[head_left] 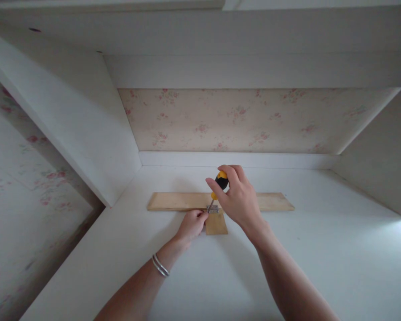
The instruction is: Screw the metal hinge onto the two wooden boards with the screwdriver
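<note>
My right hand [239, 196] is closed around the yellow and black handle of a screwdriver [222, 180]. The screwdriver tilts, and its shaft runs down to a small metal hinge [213, 208]. That hinge lies where a long wooden board [180, 201] meets a short wooden piece [216, 225], the two forming a T. Low on the left of the joint, my left hand [192, 224] has its fingers pinched together by the short piece's edge, close to the screwdriver tip. Whatever those fingers grip is too small or hidden to make out.
The boards lie on a white desk surface [274, 267]. A white side panel [80, 120] rises at the left, and a white shelf [200, 35] overhangs the desk. Behind is floral wallpaper [234, 120]; another panel [384, 156] stands at the right.
</note>
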Demonstrator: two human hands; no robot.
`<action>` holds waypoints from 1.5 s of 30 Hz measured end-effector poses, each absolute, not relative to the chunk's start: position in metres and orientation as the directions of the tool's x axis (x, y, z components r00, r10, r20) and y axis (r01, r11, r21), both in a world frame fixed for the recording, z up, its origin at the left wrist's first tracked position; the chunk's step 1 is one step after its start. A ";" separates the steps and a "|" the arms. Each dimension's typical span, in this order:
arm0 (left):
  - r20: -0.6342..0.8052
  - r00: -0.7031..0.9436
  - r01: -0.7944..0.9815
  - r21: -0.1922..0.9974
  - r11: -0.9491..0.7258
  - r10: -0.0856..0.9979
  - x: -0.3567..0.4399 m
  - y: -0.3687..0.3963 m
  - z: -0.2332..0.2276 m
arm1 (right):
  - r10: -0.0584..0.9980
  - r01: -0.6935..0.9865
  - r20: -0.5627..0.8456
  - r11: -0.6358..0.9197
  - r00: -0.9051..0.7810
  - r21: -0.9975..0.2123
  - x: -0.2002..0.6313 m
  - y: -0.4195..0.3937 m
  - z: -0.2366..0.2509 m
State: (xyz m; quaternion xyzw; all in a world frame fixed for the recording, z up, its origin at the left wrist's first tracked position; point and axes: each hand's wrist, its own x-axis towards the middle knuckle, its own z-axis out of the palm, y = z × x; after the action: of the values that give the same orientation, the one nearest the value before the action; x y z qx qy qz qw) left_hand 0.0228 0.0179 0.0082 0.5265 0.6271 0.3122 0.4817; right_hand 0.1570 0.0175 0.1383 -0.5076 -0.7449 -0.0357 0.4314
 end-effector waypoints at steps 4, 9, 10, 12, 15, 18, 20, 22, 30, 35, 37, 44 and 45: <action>-0.251 0.025 0.349 0.909 0.227 0.968 0.021 0.019 0.002 | 0.804 0.869 0.540 0.431 -0.248 -0.243 0.161 0.027 0.157; -0.224 0.042 0.360 0.913 0.195 0.974 0.018 0.018 0.002 | 0.860 0.871 0.203 0.487 -0.468 -0.056 0.161 0.044 0.192; -0.225 0.041 0.364 0.911 0.195 0.974 0.018 0.018 0.002 | 0.875 0.881 0.133 0.473 -0.466 -0.022 0.159 0.047 0.198; -0.227 0.039 0.372 0.907 0.197 0.973 0.017 0.018 0.004 | 0.906 0.905 0.024 0.420 -0.422 0.066 0.153 0.053 0.210; -0.228 0.056 0.368 0.910 0.192 0.972 0.017 0.019 0.005 | 0.922 0.901 -0.093 0.388 -0.377 0.193 0.144 0.059 0.225; -0.242 0.086 0.343 0.918 0.199 0.966 0.015 0.018 0.005 | 0.863 0.878 -0.289 0.463 -0.414 0.126 0.139 0.064 0.236; -0.253 0.097 0.325 0.922 0.210 0.963 0.014 0.018 0.006 | 0.813 0.871 -0.371 0.491 -0.449 0.023 0.136 0.067 0.241; -0.258 0.095 0.321 0.922 0.216 0.961 0.014 0.017 0.006 | 0.812 0.887 -0.405 0.462 -0.421 0.004 0.133 0.069 0.244; -0.232 0.020 0.350 0.913 0.211 0.972 0.016 0.021 0.004 | 0.793 0.894 -0.494 0.443 -0.356 0.067 0.118 0.069 0.252; -0.203 -0.008 0.358 0.914 0.192 0.979 0.017 0.020 0.005 | 0.827 0.907 -0.486 0.396 -0.283 0.145 0.110 0.070 0.255; -0.202 -0.011 0.350 0.917 0.193 0.979 0.017 0.020 0.005 | 0.840 0.890 -0.473 0.401 -0.264 0.215 0.109 0.073 0.255; -0.191 -0.002 0.347 0.920 0.180 0.982 0.015 0.023 0.002 | 0.798 0.905 -0.521 0.413 -0.303 0.105 0.116 0.077 0.255; -0.185 0.000 0.350 0.920 0.174 0.983 0.015 0.023 0.002 | 0.810 0.902 -0.513 0.407 -0.284 0.142 0.117 0.078 0.255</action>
State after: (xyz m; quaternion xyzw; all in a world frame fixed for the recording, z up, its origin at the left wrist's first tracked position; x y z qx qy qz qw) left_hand 0.0147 0.0229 0.0021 0.5408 0.6162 0.3472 0.4553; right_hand 0.1166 0.0778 0.2549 -0.5375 -0.7964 0.0880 -0.2627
